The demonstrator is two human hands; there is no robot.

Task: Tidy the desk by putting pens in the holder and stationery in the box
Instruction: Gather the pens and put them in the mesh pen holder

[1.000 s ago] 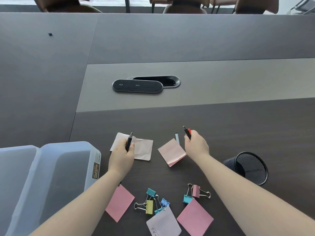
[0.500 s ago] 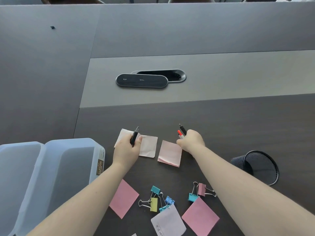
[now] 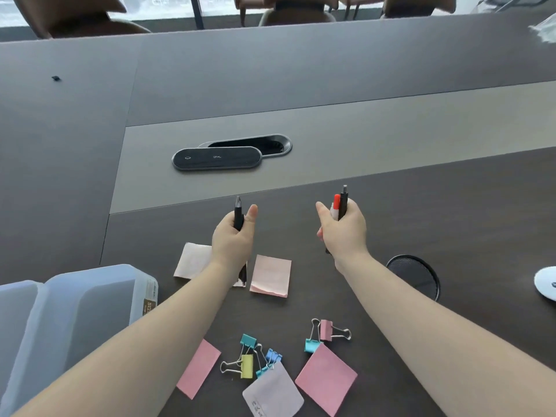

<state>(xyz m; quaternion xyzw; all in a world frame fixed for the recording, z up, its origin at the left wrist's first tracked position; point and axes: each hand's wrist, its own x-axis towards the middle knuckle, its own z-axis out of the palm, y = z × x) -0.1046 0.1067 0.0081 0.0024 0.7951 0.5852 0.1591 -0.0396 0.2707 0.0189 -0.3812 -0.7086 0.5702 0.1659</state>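
My left hand (image 3: 233, 240) is raised above the desk, shut on an upright black pen (image 3: 238, 216). My right hand (image 3: 343, 233) is also lifted, gripping a red-capped pen (image 3: 336, 204) and a black pen (image 3: 343, 201) together. The black mesh pen holder (image 3: 413, 275) stands right of my right forearm. The open translucent box (image 3: 75, 308) sits at the left. Sticky-note pads lie on the desk: pale ones (image 3: 192, 260) (image 3: 270, 275) under my hands, pink ones (image 3: 198, 367) (image 3: 326, 379) and a lilac one (image 3: 273, 392) nearer me. Coloured binder clips (image 3: 255, 358) (image 3: 323, 334) lie between them.
A black oval cover (image 3: 216, 158) lies beside a cable port in the lighter centre strip of the desk. A white round object (image 3: 546, 284) shows at the right edge. Chairs (image 3: 296, 10) stand beyond the far side.
Both hands have lifted off the desk with their pens, which now point upward. The view has tilted up, so the chairs show again.
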